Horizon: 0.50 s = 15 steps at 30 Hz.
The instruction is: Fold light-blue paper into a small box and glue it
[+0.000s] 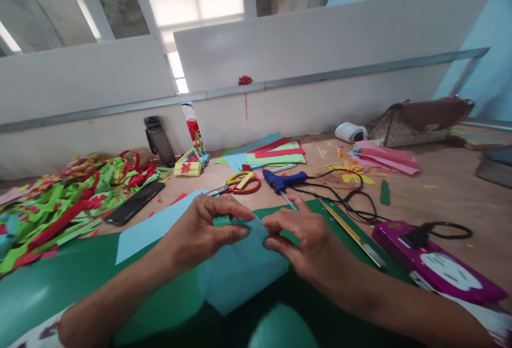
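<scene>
A light blue paper sheet (240, 270) lies on a green cutting mat (60, 278) in front of me. My left hand (200, 230) pinches the sheet's upper edge, thumb and fingers closed on a fold. My right hand (298, 236) pinches the same edge from the right, fingertips almost meeting the left hand's. A second light blue sheet (152, 225) lies flat to the left, partly under my left hand.
Behind my hands lie yellow-red scissors (240, 183), a blue glue gun (284, 180) with a black cord, a metal ruler (354, 233) and a purple power strip (436, 265). Cut paper strips (60, 198), a black phone (134, 204), a dark bottle (159, 141), coloured sheets (272, 153) and a brown bag (420, 121) surround them.
</scene>
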Each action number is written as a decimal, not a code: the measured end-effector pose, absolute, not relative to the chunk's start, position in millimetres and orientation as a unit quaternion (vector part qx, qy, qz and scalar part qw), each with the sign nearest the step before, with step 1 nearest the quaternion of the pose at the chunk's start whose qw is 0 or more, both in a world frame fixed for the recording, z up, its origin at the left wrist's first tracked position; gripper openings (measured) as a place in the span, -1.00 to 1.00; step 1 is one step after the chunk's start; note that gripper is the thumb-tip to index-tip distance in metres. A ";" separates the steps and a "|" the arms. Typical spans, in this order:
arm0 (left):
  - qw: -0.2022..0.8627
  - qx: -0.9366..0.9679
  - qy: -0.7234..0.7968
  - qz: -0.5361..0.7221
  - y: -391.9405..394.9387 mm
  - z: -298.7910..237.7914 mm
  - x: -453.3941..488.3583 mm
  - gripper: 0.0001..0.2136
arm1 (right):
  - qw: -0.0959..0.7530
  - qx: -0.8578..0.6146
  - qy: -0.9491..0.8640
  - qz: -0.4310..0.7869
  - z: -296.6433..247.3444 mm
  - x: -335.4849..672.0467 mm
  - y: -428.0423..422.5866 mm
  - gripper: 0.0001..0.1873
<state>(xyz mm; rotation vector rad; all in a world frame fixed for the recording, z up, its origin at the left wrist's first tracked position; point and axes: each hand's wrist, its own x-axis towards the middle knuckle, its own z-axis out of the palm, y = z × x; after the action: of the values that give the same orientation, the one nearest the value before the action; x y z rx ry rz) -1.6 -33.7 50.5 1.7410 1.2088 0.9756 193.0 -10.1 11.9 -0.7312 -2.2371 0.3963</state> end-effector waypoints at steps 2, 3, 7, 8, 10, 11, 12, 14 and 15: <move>0.363 0.698 0.491 0.374 -34.4 53.0 -0.9 -0.93 | 0.371 -0.288 -0.869 0.157 11.4 193.0 -10.3 -0.85; 0.349 0.706 0.494 0.369 -34.8 54.1 -0.4 -0.94 | 0.371 -0.290 -0.867 0.160 11.3 193.0 -10.5 -0.85; 0.332 0.717 0.492 0.365 -35.7 56.2 0.7 -0.93 | 0.380 -0.295 -0.860 0.171 11.7 192.7 -10.9 -0.85; 0.334 0.716 0.490 0.368 -35.9 56.2 0.4 -0.94 | 0.388 -0.293 -0.857 0.169 12.0 192.7 -10.6 -0.85; 0.335 0.715 0.484 0.378 -36.4 56.2 -0.4 -0.93 | 0.414 -0.286 -0.851 0.151 12.6 193.0 -9.5 -0.84; 0.336 0.715 0.479 0.383 -36.6 56.2 -0.9 -0.93 | 0.428 -0.280 -0.848 0.138 12.9 193.3 -8.7 -0.84; 0.338 0.715 0.474 0.386 -36.7 56.4 -1.3 -0.92 | 0.440 -0.272 -0.847 0.123 13.2 193.7 -7.9 -0.85; 0.346 0.720 0.465 0.381 -36.4 57.3 -2.1 -0.87 | 0.454 -0.254 -0.848 0.096 14.2 195.1 -6.5 -0.86; 0.349 0.724 0.461 0.375 -36.0 57.9 -2.5 -0.82 | 0.454 -0.243 -0.853 0.083 14.9 195.9 -6.0 -0.87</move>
<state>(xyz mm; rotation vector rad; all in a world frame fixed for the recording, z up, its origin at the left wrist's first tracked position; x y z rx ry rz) -2.5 -36.0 57.9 1.8771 1.1957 0.9708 195.9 -6.0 14.9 -0.5999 -2.1051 0.2060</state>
